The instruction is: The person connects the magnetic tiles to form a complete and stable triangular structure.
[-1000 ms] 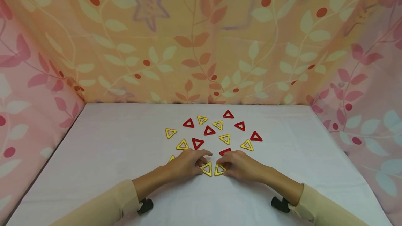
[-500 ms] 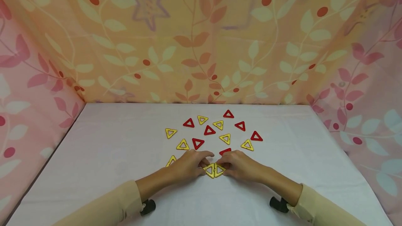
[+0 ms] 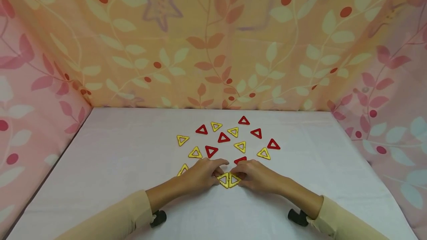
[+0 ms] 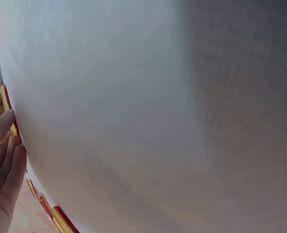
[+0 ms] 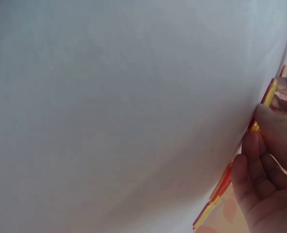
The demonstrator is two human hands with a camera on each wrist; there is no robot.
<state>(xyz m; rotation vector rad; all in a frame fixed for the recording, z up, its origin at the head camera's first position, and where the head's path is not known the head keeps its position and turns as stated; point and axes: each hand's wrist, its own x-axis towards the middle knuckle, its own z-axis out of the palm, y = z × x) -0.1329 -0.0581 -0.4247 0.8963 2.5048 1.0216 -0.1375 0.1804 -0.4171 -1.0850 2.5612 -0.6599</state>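
Low in the middle of the head view, two yellow triangle tiles with hollow centres meet edge to edge on the white tabletop. My left hand [image 3: 201, 175] pinches the left yellow triangle tile [image 3: 227, 184] between thumb and fingers. The right yellow triangle tile [image 3: 231, 185] is pinched by my right hand [image 3: 257, 176]. Both wrist views catch the joined pieces edge-on, yellow above with red beneath: a thin tile [image 4: 6, 99] at the left wrist view's edge, a tile [image 5: 269, 92] at the right one's. A red triangle tile [image 3: 238, 159] is partly covered by my right hand.
Several more red and yellow triangles lie loose beyond my hands, among them a red triangle [image 3: 207, 152] and a yellow triangle [image 3: 260, 156]. Another yellow triangle [image 3: 181, 170] sits partly behind my left forearm. Flowered cloth [image 3: 213, 66] walls the white table [image 3: 116, 166] at the back and sides.
My left hand has moved right with its yellow triangle tile, closing the gap to the other yellow tile until their edges meet. My right hand has stayed nearly still.
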